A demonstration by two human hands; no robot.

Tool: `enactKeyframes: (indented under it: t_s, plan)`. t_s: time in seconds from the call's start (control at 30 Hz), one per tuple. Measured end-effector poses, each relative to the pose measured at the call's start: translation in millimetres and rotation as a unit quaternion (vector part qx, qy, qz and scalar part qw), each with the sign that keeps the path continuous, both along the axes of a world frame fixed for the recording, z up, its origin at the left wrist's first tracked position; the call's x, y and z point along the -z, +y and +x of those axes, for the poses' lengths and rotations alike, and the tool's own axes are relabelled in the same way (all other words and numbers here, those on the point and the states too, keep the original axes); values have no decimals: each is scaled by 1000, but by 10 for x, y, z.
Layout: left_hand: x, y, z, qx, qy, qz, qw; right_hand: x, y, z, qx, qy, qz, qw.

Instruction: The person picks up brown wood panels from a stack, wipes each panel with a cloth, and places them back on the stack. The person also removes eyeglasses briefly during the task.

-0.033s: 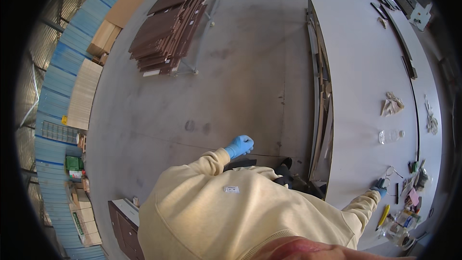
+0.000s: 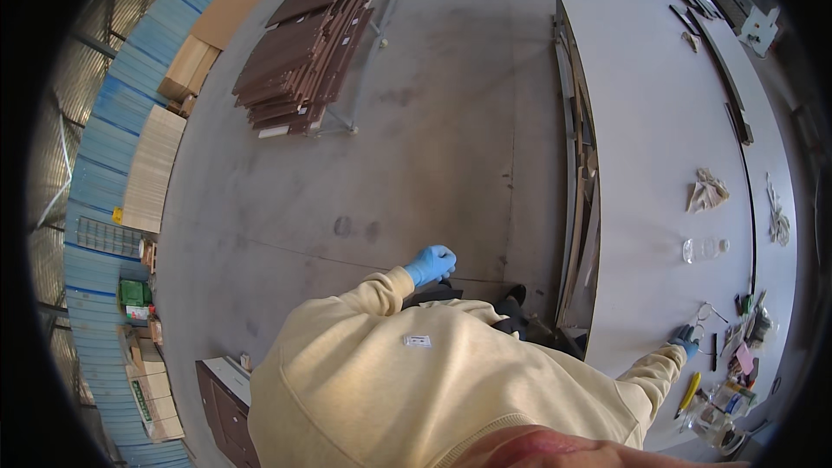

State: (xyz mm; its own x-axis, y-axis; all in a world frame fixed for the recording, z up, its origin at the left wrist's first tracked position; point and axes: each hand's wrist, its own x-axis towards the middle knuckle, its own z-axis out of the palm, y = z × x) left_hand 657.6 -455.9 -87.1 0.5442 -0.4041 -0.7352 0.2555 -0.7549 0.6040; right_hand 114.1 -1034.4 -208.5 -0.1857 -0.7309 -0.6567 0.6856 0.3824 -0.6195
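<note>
Yellow-handled tool (image 2: 691, 389): lay on the counter (image 2: 646, 165). Right hand (image 2: 687, 342), blue-gloved: rested just beyond, at thin-framed eyeglasses (image 2: 712, 307); whether it pinched them could not be told. Left hand (image 2: 431, 266), blue-gloved: curled, fingers pressed together, over the floor (image 2: 433, 173). Clear bottle (image 2: 702, 250), crumpled cloth (image 2: 709, 191): lay farther along the counter. Brown panels (image 2: 286, 61): were stacked farthest, leftward.

The right hand (image 2: 687, 343) has passage up the left side of the white table (image 2: 637, 165), obstructed rightward by glasses (image 2: 705, 307) near its fingers, the bottle (image 2: 704, 249) and the cloth (image 2: 709, 191), while the left hand (image 2: 431, 265) has room above the floor (image 2: 425, 182) as far as the brown panels (image 2: 295, 61).
</note>
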Motion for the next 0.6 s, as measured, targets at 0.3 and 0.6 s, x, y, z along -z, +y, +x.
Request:
enactKeyframes:
  t_s: [0.3, 0.6]
  plan:
    - [306, -122, 797, -58, 3, -18, 998, -3, -14, 396, -51, 286, 10, 957]
    - [668, 222, 2418, -117, 8, -70, 991, -724, 1765, 4190, -111, 307, -207, 922]
